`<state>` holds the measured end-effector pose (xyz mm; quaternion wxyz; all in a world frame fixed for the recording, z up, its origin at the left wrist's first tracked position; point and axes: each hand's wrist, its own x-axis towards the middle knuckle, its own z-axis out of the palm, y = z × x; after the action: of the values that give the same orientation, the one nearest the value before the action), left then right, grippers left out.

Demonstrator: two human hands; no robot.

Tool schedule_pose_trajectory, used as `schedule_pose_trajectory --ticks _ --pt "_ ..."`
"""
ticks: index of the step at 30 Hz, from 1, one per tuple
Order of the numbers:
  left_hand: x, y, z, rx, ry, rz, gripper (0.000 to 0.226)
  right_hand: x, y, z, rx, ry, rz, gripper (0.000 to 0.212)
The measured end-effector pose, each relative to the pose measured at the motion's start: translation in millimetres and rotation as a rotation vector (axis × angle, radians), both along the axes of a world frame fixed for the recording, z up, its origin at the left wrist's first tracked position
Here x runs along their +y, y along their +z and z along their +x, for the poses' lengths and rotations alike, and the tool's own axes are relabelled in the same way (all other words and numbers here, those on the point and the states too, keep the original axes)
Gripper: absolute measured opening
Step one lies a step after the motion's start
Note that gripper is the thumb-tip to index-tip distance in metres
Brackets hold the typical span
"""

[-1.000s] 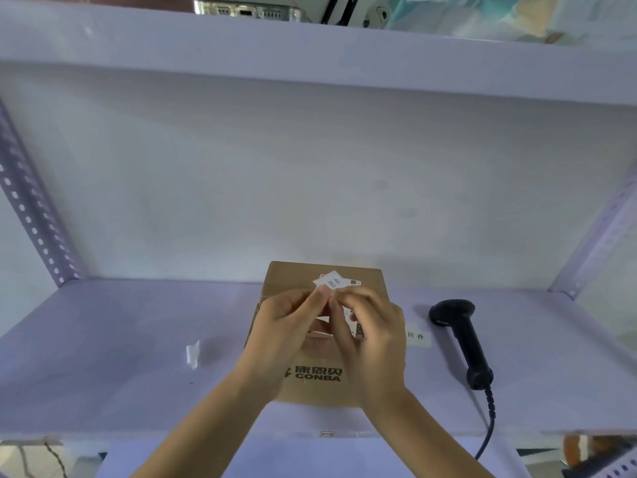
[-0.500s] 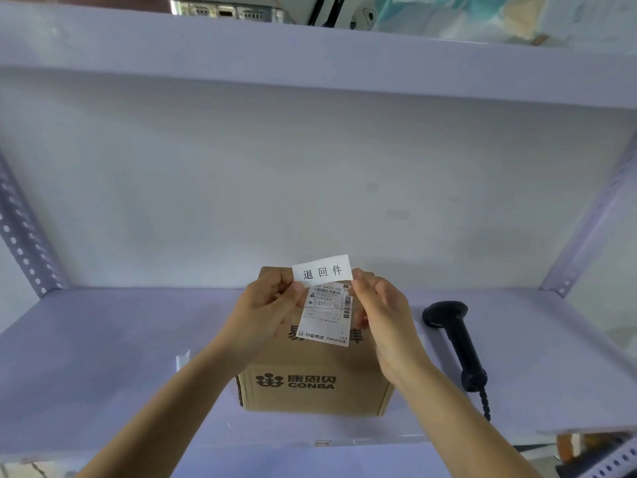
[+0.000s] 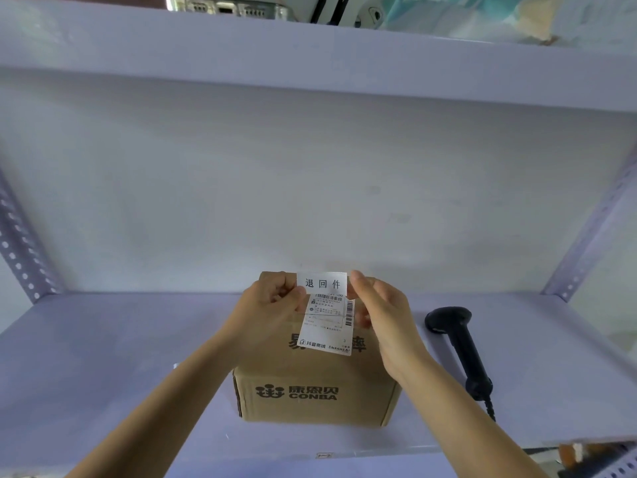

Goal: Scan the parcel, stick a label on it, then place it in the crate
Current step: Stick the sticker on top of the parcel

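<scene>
A brown cardboard parcel (image 3: 317, 384) printed with CONBA stands on the white shelf (image 3: 103, 357). A white shipping slip (image 3: 327, 326) with barcodes lies on its top. Over the parcel's far edge I hold a small white label (image 3: 322, 283) with three black characters, stretched flat. My left hand (image 3: 265, 305) pinches its left end and my right hand (image 3: 375, 305) pinches its right end. A black handheld scanner (image 3: 455, 339) lies on the shelf to the right of the parcel, cable trailing toward me. No crate is in view.
Another shelf board (image 3: 310, 63) hangs overhead with devices and cables on it. Perforated metal uprights stand at the left (image 3: 20, 257) and right (image 3: 586, 236). The back wall is plain white.
The label, peeled and small between my fingers a second ago, is now held stretched flat by both hands above the parcel's far edge. The view has shifted slightly; the scanner has not moved.
</scene>
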<state>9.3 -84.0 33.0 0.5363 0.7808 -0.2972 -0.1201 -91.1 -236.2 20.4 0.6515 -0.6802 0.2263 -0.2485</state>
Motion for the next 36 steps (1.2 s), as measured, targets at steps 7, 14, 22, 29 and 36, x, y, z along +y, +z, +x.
schedule_pose_trajectory --ticks 7,14,22,29,36 --pt "-7.1 -3.6 18.4 -0.019 0.041 0.084 0.026 -9.0 -1.6 14.1 0.037 -0.08 -0.033 0.014" --pt "-41.9 7.4 71.3 -0.027 0.011 0.388 0.033 -43.1 12.2 71.2 0.297 -0.066 -0.231 0.019" --pt "-57.6 -13.1 91.9 0.033 0.045 0.521 0.04 -49.0 -11.0 95.1 0.597 -0.11 -0.462 0.023" --pt "-62.9 -13.7 93.4 -0.002 0.082 0.56 0.043 -46.0 -20.6 98.1 0.661 -0.164 -0.621 0.024" --pt "-67.0 -15.4 90.6 -0.043 0.136 0.58 0.038 -38.6 -24.9 99.2 0.641 -0.245 -0.729 0.026"
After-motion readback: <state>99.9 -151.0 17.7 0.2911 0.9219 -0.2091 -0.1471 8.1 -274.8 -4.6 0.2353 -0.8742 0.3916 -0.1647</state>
